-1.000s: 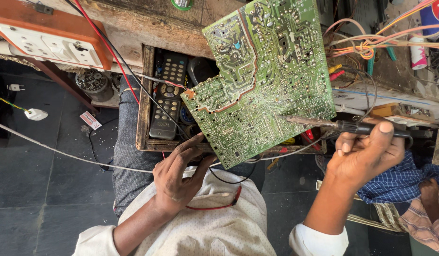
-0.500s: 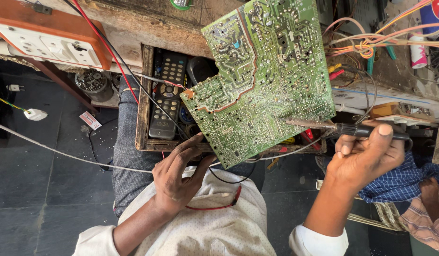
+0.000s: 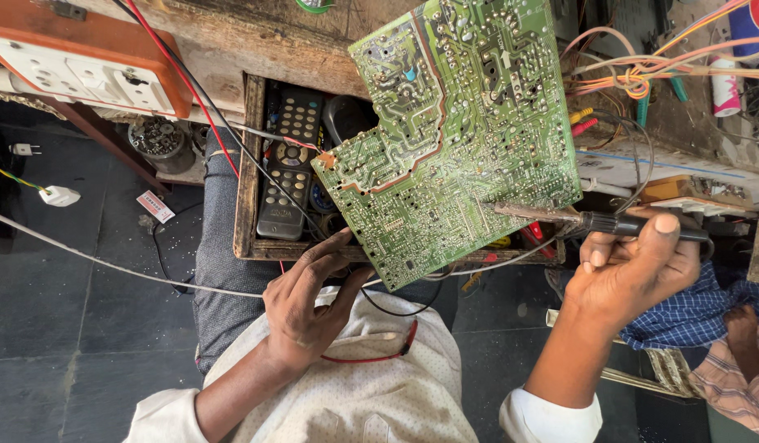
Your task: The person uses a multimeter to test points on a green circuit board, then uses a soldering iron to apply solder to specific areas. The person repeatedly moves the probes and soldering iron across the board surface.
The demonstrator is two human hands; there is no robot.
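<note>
Above the lap, over an open wooden drawer (image 3: 250,164), a green circuit board (image 3: 461,139) is held tilted with its solder side turned up toward the camera. Its lower edge is propped by the left hand (image 3: 309,308), whose fingers are part-curled and spread, with the fingertips pressed against the board's bottom corner rather than wrapped round it. A soldering iron (image 3: 592,220) is gripped in the right hand (image 3: 633,267), which is closed round the black handle, index finger laid along the top; the metal tip is set against the board's right-hand edge. Judged from this: the board is only braced by fingertips, so a push from the tip could swing or slip it off them, and a skidding tip could bridge neighbouring solder points. The hot shaft also lies near loose wires (image 3: 494,267) trailing under the board, which could be scorched. Within the drawer a black remote control (image 3: 287,176) is seen beside a dark rounded object. A white switchboard on an orange backing (image 3: 84,70) sits at the upper left, and a bundle of coloured wires (image 3: 642,78) crosses the cluttered tabletop (image 3: 256,45) at the upper right. A blue checked cloth (image 3: 683,316) lies by the right wrist.
</note>
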